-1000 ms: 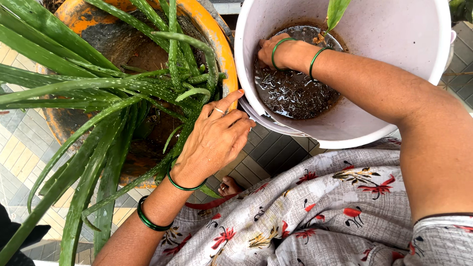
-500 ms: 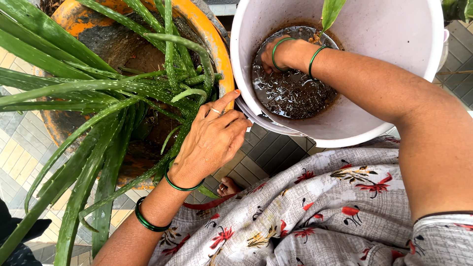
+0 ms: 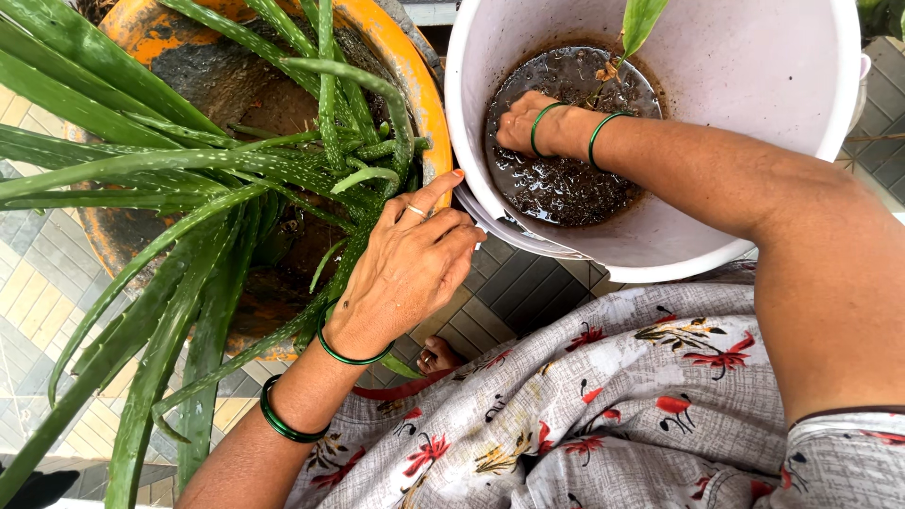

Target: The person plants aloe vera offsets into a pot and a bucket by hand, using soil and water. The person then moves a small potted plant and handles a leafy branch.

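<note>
My right hand point(image 3: 524, 121) is down inside a white bucket point(image 3: 745, 104), fingers dug into dark wet soil point(image 3: 566, 179) at its bottom; the fingertips are hidden in the mud. A small green shoot point(image 3: 643, 21) stands at the far side of that soil. My left hand point(image 3: 410, 264) rests on the rim of an orange pot point(image 3: 419, 90), fingers curled among the leaves of a large aloe plant point(image 3: 217, 179). Both wrists wear green bangles.
Grey and yellow patterned floor tiles point(image 3: 514, 292) lie between pot and bucket. My lap in a grey floral dress point(image 3: 603, 405) fills the lower right, and a toe point(image 3: 438, 356) shows beneath it. Long aloe leaves spread over the left side.
My right hand has shifted slightly toward me and lower in the bucket's mud, exposing wet soil by the shoot. My left hand has stayed on the pot rim.
</note>
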